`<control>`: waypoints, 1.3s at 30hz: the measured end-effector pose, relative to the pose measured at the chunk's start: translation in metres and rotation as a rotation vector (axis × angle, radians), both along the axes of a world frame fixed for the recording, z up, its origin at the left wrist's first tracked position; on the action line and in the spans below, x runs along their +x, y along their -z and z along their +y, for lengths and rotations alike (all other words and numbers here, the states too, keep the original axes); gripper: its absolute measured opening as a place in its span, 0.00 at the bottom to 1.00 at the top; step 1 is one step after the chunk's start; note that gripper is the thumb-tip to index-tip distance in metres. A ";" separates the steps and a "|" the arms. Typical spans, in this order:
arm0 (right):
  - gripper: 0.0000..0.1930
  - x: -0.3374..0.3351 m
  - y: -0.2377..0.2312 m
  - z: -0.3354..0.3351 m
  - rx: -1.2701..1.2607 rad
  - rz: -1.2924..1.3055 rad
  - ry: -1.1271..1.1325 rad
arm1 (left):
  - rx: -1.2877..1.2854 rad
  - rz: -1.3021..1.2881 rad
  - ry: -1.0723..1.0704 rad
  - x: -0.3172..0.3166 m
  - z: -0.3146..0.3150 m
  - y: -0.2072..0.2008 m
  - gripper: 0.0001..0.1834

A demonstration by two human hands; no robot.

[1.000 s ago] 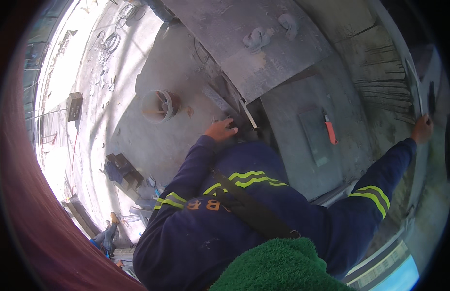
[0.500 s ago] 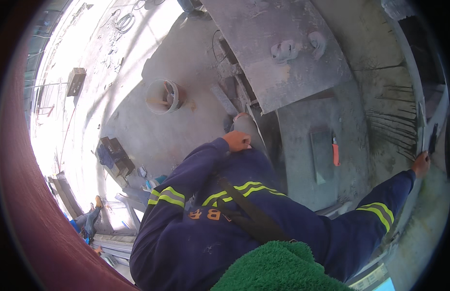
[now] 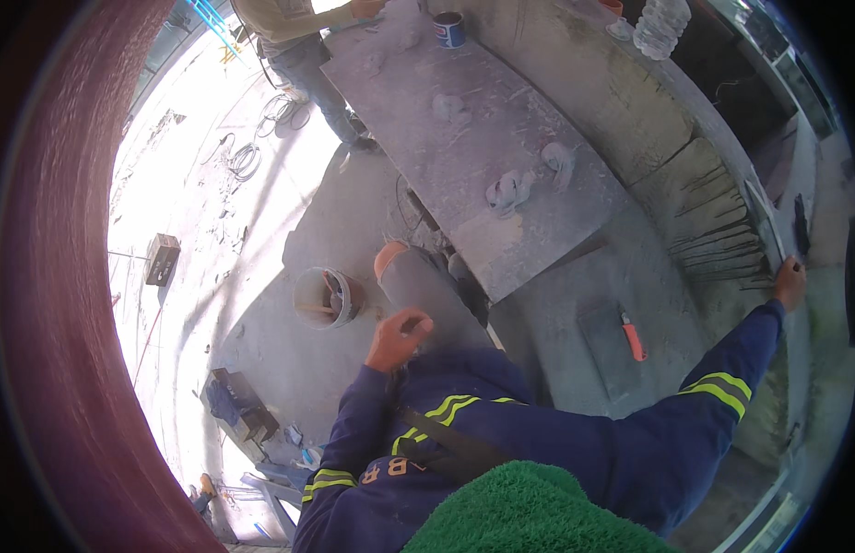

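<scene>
Orange lettering (image 3: 396, 467), bare left hand (image 3: 397, 341)

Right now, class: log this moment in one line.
left hand: half-curled, near leg; right hand: at pale strip; bucket: on floor

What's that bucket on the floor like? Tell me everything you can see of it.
The bucket is round, pale and open-topped, apparently plastic, with a brownish tinge on its outer wall. It stands upright on the grey floor, ahead and to the left of the person's left hand. Inside are a pale stick and darker items too unclear to name. Neither hand touches it.
</scene>
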State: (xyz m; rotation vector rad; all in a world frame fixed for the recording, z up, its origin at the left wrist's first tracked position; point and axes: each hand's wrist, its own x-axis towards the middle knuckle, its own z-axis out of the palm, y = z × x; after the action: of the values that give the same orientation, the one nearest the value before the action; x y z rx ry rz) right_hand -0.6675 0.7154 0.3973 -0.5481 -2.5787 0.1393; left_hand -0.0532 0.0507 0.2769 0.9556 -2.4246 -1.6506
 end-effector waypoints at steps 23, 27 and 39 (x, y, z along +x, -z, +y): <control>0.28 0.017 -0.010 -0.020 0.042 0.050 -0.066 | -0.631 0.132 -0.153 -0.096 -0.026 0.096 0.19; 0.28 0.019 -0.012 -0.023 0.024 0.048 -0.078 | -0.648 0.162 -0.166 -0.098 -0.025 0.095 0.19; 0.27 0.016 -0.010 -0.017 0.002 0.049 -0.083 | -0.636 0.189 -0.121 -0.110 -0.023 0.094 0.19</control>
State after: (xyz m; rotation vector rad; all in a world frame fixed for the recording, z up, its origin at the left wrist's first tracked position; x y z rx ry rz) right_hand -0.6520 0.6979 0.4078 -0.4324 -2.5548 0.1760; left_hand -0.1631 0.0277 0.1830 0.7723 -2.4437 -0.7899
